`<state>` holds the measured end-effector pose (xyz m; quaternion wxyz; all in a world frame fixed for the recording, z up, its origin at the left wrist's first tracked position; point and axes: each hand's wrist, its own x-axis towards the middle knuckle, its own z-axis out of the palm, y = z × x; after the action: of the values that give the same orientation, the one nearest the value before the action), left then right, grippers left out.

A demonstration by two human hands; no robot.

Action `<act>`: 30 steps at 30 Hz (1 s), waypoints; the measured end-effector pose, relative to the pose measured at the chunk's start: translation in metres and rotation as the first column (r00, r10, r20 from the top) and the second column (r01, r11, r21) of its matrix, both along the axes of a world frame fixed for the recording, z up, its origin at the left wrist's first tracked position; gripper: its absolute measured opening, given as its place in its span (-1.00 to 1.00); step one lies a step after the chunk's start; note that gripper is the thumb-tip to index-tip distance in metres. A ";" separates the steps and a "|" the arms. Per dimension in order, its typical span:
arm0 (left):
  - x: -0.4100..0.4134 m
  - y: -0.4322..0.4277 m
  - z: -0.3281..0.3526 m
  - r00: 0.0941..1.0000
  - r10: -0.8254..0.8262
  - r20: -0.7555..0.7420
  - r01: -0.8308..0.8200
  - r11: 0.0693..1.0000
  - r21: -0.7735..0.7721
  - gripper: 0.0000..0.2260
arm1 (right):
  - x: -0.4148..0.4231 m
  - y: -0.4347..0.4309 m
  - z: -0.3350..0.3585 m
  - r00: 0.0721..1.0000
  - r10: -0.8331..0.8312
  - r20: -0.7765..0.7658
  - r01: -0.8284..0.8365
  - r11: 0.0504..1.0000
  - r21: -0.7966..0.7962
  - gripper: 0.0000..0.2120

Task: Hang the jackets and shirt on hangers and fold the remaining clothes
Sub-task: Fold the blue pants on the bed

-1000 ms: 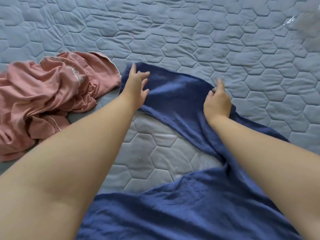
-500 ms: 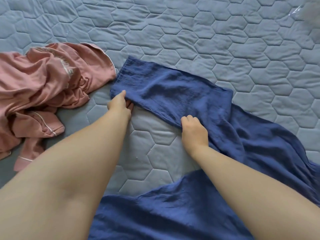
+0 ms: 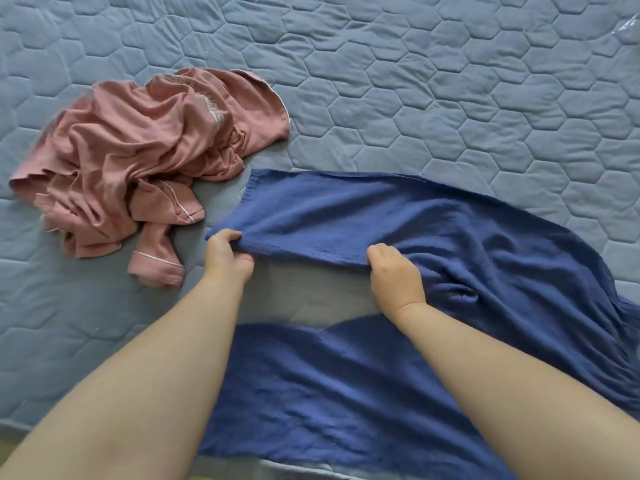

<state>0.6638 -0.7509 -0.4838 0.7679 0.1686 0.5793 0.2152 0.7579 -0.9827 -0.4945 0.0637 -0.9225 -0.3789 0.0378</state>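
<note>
A bed covered by a grey-blue quilted mattress pad (image 3: 450, 81) stitched in hexagons fills the view. A crumpled pink garment with pale piping (image 3: 138, 161) lies on it at left. Just beside it, a dark blue textured garment (image 3: 433, 230) spreads rightward.

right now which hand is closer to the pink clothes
Left. The left hand grips the blue cloth just right of the pink clothes; the right hand is farther right.

Crumpled garment (image 3: 138, 174) left of trousers (image 3: 398, 220)
</note>
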 end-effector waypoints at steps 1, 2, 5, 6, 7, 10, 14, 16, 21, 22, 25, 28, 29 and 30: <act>-0.015 -0.001 -0.005 0.997 -0.030 -0.076 0.029 0.999 -0.015 -0.74 | -0.007 -0.001 -0.002 0.998 0.015 -0.058 -0.018 0.998 -0.053 -0.62; -0.028 0.000 -0.012 0.985 -0.066 -0.158 0.064 0.998 -0.022 -0.74 | -0.014 -0.003 -0.006 0.992 0.041 -0.117 -0.052 0.994 -0.098 -0.63; -0.058 0.005 -0.034 0.941 -0.132 -0.311 0.116 0.991 -0.069 -0.70 | -0.029 -0.007 -0.015 0.965 0.084 -0.249 -0.160 0.940 -0.300 -0.44; -0.063 0.004 -0.036 0.940 -0.146 -0.309 0.126 0.989 -0.083 -0.72 | -0.035 -0.007 -0.016 0.966 0.077 -0.248 -0.160 0.928 -0.335 -0.41; -0.065 0.002 -0.037 0.940 -0.169 -0.298 0.150 0.985 -0.085 -0.77 | -0.041 -0.006 -0.017 0.970 0.081 -0.228 -0.160 0.922 -0.353 -0.38; -0.058 0.004 -0.033 0.941 -0.249 -0.230 0.246 0.968 -0.043 -0.79 | -0.048 0.005 -0.022 0.987 0.099 -0.124 -0.134 0.937 -0.322 -0.29; -0.037 0.017 -0.039 0.930 -0.278 -0.242 0.280 0.960 -0.029 -0.87 | -0.038 0.033 -0.023 0.998 0.067 0.017 -0.058 0.942 -0.330 -0.44; -0.032 0.021 -0.048 0.909 -0.304 -0.285 0.315 0.949 -0.010 -0.93 | -0.033 0.044 -0.024 0.997 0.053 0.060 -0.034 0.961 -0.275 -0.60; -0.051 0.039 -0.049 0.787 -0.220 -0.576 0.482 0.803 0.352 -0.74 | -0.035 0.060 -0.018 0.984 0.156 0.082 -0.151 0.987 -0.058 -0.76; -0.060 0.041 -0.045 0.745 -0.202 -0.636 0.527 0.763 0.375 -0.73 | -0.040 0.059 -0.016 0.977 0.196 0.082 -0.193 0.980 -0.043 -0.81; -0.088 0.038 -0.036 0.492 -0.304 -0.816 0.781 0.569 0.258 -0.90 | -0.059 0.046 -0.020 0.942 0.337 -0.001 -0.334 0.935 -0.122 -0.88; -0.101 0.037 -0.031 0.211 -0.388 -0.897 0.943 0.323 0.082 -0.82 | -0.070 0.036 -0.022 0.913 0.358 -0.197 -0.399 0.884 -0.245 -0.71; -0.097 0.040 -0.030 0.227 -0.374 -0.899 0.946 0.303 0.113 -0.79 | -0.070 0.037 -0.021 0.916 0.332 -0.226 -0.384 0.890 -0.246 -0.71; -0.091 0.045 -0.029 0.264 -0.356 -0.897 0.944 0.284 0.165 -0.75 | -0.069 0.040 -0.019 0.922 0.307 -0.236 -0.359 0.906 -0.224 -0.74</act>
<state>0.5726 -0.7063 -0.5128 0.3477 0.7606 0.5457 -0.0534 0.6887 -0.9425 -0.5133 -0.0295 -0.8359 -0.5147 0.1882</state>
